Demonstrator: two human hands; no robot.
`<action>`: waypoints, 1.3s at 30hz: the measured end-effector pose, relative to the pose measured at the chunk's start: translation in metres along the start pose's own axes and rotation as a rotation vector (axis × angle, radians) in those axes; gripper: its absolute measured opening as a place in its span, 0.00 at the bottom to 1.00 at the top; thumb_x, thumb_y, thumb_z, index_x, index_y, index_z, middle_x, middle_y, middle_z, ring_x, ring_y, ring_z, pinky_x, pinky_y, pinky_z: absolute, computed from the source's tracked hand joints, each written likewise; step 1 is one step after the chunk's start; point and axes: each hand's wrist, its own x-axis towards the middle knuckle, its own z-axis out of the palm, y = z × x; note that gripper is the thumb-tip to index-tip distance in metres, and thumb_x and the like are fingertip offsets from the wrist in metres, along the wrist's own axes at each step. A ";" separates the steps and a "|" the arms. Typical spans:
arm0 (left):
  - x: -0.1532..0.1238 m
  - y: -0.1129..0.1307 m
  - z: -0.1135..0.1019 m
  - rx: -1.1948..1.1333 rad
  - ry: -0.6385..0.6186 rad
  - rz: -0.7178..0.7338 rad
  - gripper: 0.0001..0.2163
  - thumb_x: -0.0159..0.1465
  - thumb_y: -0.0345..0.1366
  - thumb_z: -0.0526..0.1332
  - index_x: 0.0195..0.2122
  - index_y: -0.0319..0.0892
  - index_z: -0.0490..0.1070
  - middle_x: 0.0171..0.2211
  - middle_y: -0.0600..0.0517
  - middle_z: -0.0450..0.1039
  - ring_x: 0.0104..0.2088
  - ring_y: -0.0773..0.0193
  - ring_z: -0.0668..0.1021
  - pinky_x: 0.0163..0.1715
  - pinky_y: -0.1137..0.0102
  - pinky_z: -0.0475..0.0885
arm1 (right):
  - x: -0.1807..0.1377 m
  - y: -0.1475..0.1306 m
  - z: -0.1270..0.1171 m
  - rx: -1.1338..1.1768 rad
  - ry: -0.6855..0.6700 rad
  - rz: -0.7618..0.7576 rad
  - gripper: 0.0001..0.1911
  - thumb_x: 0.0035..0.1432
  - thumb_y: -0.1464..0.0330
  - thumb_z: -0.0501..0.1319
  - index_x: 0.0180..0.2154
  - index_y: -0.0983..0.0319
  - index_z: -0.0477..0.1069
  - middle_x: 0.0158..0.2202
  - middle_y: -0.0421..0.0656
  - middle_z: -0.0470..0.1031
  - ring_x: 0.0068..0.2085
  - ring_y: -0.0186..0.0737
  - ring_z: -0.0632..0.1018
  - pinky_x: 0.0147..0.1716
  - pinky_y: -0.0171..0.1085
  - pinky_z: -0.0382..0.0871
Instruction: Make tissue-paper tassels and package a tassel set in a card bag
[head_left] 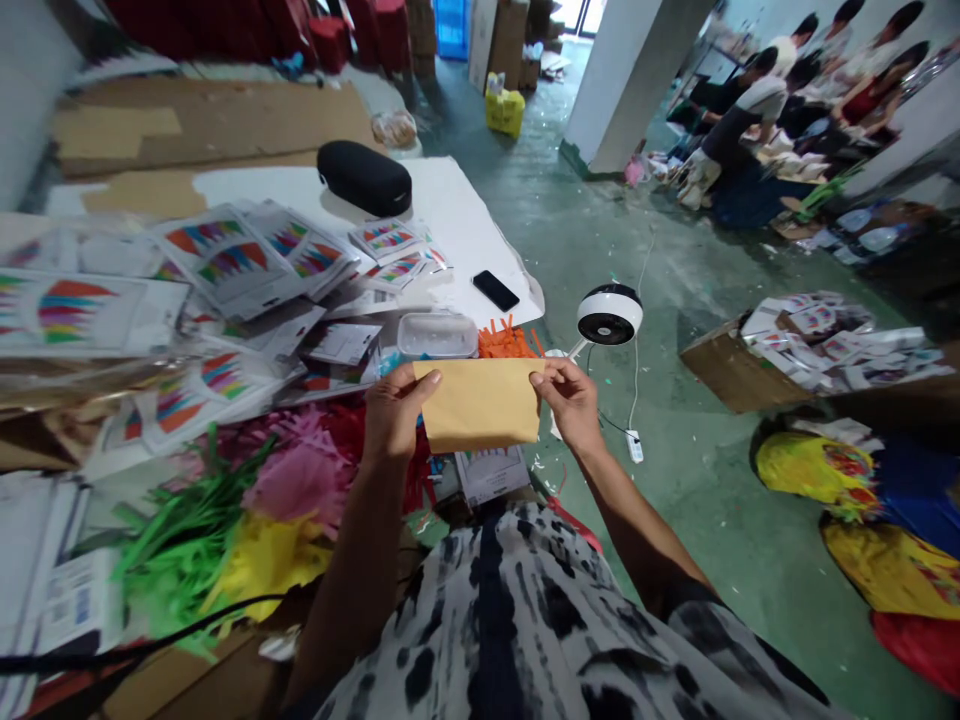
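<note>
A tan sheet of paper (480, 403) is held up in front of me by both hands. My left hand (394, 410) pinches its left edge, thumb on top near the upper corner. My right hand (571, 400) pinches its upper right corner. Just behind the sheet sit a clear plastic box (436, 335) and a bunch of orange paper strips (506, 340). Below the hands lie pink (296, 480), green (187, 540) and yellow (262, 560) paper fringes and a small printed carton (491, 472).
Printed packets with rainbow fans (225, 255) cover the table at left. A black case (364, 177) and a phone (495, 290) lie on a white sheet. A small white fan (609, 315) stands at right. A cardboard box of packets (795, 345) is on the floor. Several people work at back right (757, 110).
</note>
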 end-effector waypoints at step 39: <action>-0.033 0.015 0.031 0.156 -0.144 0.007 0.18 0.61 0.54 0.70 0.36 0.41 0.82 0.32 0.52 0.79 0.33 0.60 0.78 0.33 0.70 0.73 | -0.016 -0.040 -0.006 -0.743 0.007 -0.482 0.22 0.67 0.61 0.65 0.61 0.46 0.72 0.65 0.43 0.69 0.65 0.52 0.69 0.65 0.60 0.61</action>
